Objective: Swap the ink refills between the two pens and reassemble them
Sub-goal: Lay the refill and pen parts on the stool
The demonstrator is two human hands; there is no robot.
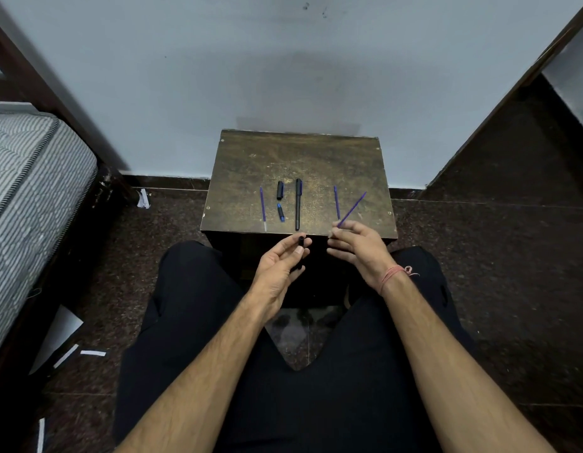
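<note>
My left hand [282, 261] grips a black pen barrel [300, 246] upright, just below the front edge of the small wooden table [316, 158]. My right hand [355, 245] pinches a thin purple refill [352, 209] that slants up and to the right over the table. On the table lie a second purple refill [263, 206] at the left, a black cap [280, 190], a blue-tipped pen part [281, 213], a capped black pen [298, 204] in the middle, and a third purple refill [336, 201] at the right.
A pale wall stands behind the table. At the left is a striped mattress [28, 191] on a dark bed frame. Paper scraps [93, 353] lie on the dark speckled floor. My knees in black trousers flank the table.
</note>
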